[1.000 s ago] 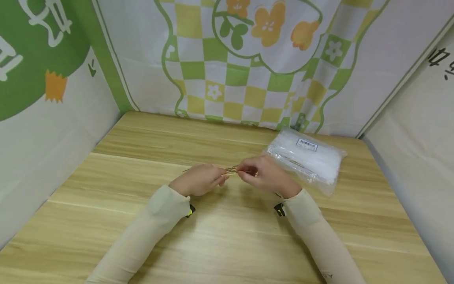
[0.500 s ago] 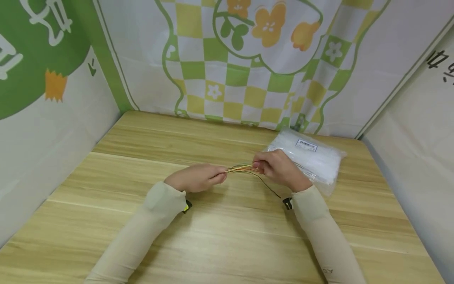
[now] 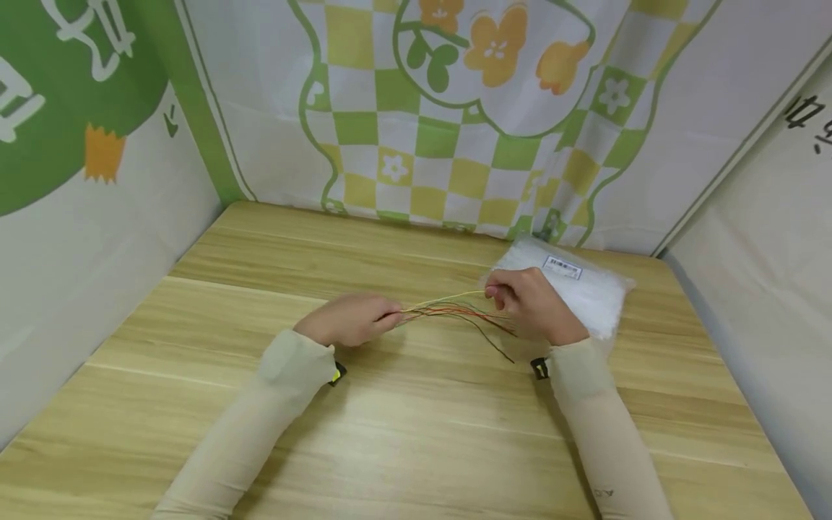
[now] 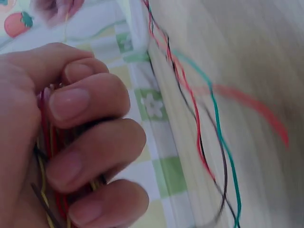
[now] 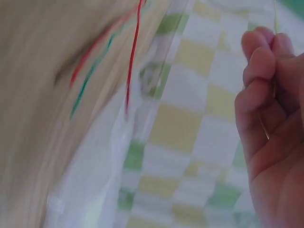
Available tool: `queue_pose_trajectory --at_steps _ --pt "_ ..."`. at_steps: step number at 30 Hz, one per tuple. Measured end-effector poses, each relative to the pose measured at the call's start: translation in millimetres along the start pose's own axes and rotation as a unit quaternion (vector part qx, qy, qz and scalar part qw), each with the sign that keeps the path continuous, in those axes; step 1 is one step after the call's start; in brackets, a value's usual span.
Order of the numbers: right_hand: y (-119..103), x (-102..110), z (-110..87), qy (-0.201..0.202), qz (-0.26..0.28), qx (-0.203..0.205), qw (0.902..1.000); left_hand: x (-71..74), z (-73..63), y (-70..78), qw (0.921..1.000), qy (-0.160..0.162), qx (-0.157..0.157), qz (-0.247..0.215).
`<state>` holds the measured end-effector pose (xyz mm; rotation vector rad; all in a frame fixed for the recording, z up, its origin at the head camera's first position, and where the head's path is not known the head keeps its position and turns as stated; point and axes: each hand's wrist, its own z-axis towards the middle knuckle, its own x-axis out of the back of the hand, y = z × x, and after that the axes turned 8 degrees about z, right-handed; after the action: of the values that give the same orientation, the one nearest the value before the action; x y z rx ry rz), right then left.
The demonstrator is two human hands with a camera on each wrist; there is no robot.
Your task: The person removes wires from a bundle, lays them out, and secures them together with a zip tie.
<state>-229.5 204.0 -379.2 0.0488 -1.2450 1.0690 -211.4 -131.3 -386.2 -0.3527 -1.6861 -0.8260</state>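
My left hand (image 3: 351, 319) grips a bundle of thin coloured wires (image 3: 448, 311) in the middle of the head view. Red, black, yellow and green strands show in the left wrist view, some inside the curled fingers (image 4: 90, 102), others hanging loose, like the green wire (image 4: 219, 123). To the right, my right hand (image 3: 538, 307) pinches a yellow wire (image 3: 448, 297) between thumb and fingertips, drawn out straight and above the others. The remaining wires fan out below it, their ends free. One dark wire (image 3: 489, 339) droops toward the table.
A clear plastic bag (image 3: 594, 296) with white contents and a barcode label (image 3: 562, 266) lies behind and beside my right hand on the wooden table (image 3: 416, 448). A patterned cloth (image 3: 448, 173) hangs at the table's back edge, with pale walls at both sides.
My hands have moved apart, the right one going right and slightly back. The wires, mostly covered by the hands before, now spread between them, with the yellow one separated from the rest.
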Motion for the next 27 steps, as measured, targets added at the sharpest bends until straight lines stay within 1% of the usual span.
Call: queue_pose_trajectory --at_steps 2,7,9,15,20,23,24,27 --pt "6 5 -3.2 0.004 -0.004 -0.020 0.9998 2.4 -2.4 -3.2 1.0000 -0.004 0.005 -0.005" --pt "12 11 -4.2 -0.005 -0.004 -0.033 0.9994 7.7 -7.2 -9.2 0.9995 -0.015 0.022 -0.015" --pt "14 13 -4.4 -0.009 -0.002 -0.043 0.9990 9.1 -8.2 -13.5 0.9993 -0.014 0.031 -0.015" --pt "25 15 -7.8 -0.043 0.013 -0.089 0.9950 12.0 -12.6 -27.2 0.9995 -0.006 0.027 -0.017" --pt "34 20 -15.6 -0.037 0.000 -0.112 0.9931 18.2 -21.2 -35.1 0.9987 -0.009 0.047 -0.018" --pt "40 22 -18.4 -0.044 0.001 -0.121 0.9917 20.6 -23.2 -38.8 0.9988 -0.006 0.046 -0.016" --pt "40 22 -18.2 -0.047 0.004 -0.120 0.9917 21.3 -23.7 -39.7 0.9990 -0.004 0.043 -0.013" --pt "40 22 -16.1 -0.051 0.010 -0.112 0.9924 21.9 -22.6 -41.9 0.9985 0.007 0.052 -0.013"
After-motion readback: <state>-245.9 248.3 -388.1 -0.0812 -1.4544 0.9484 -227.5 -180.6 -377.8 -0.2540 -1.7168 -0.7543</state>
